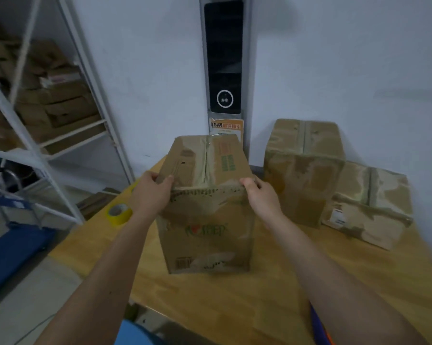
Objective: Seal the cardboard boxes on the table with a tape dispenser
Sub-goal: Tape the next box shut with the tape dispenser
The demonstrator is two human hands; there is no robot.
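A tall cardboard box (207, 235) stands upright in the middle of the wooden table (235, 302), its top flaps folded down with a seam running away from me. My left hand (152, 192) grips the top left near corner of this box. My right hand (259, 195) grips the top right near corner. A yellow roll of tape (119, 213) lies on the table to the left of the box, apart from both hands. No tape dispenser shows in the head view.
Two more taped cardboard boxes sit at the right: a tall one (304, 170) against the wall and a low one (369, 207) beside it. A white metal shelf (48, 120) with stacked cartons stands at the left, a blue cart (13, 247) below it. A dark wall panel (223, 58) hangs behind.
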